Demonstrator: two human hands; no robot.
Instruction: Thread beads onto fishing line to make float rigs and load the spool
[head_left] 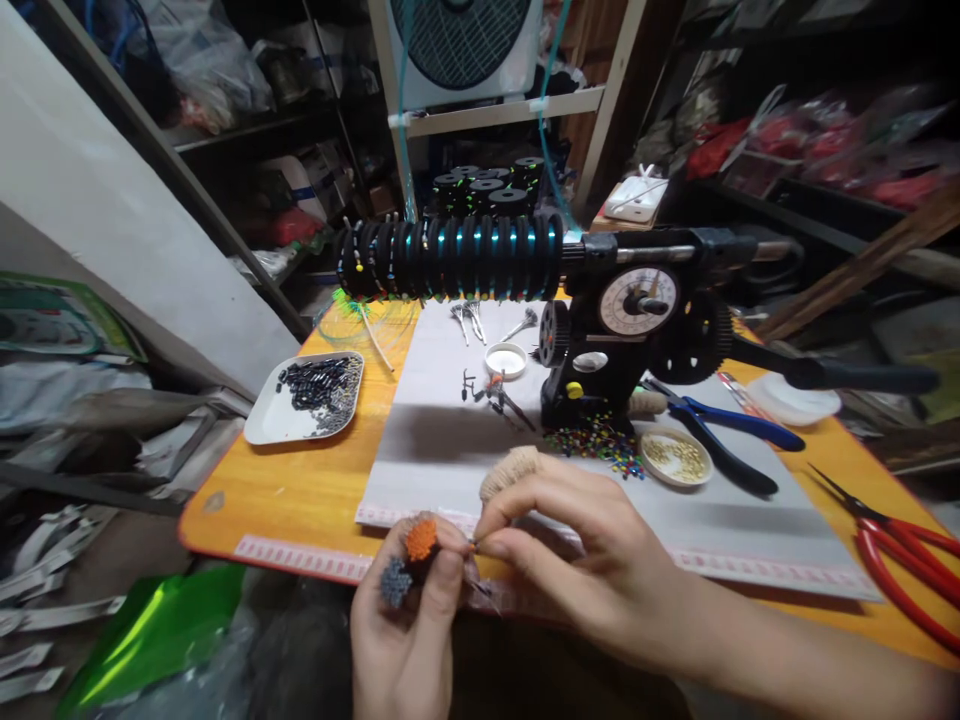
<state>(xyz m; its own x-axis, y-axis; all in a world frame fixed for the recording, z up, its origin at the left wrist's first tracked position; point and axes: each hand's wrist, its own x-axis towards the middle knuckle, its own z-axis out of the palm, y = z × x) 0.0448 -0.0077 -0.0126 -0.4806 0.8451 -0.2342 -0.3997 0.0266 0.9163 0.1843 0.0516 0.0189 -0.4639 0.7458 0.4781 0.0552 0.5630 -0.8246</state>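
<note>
My left hand (412,610) is closed round two small tufted bundles. One is an orange bundle (421,540), the other a grey-blue bundle (395,580). Close by its thumb, my right hand (577,540) pinches a tiny dark piece between thumb and forefinger; it is too small to name. Thin strands hang below the pinch. Beige wrapping (511,472) covers what looks like another right finger. Beyond the hands stands a black winding machine (637,300) with a dial. Black spools (450,260) wound with blue line fill its shaft.
A white tray (255,425) of dark and silver small parts lies left. Colourful beads (600,445) are heaped before the machine, beside a dish (675,483) of gold-coloured bits. Blue-handled pliers (742,422) and red-handled scissors (874,545) lie right. A small white dish (506,372) stands mid-table.
</note>
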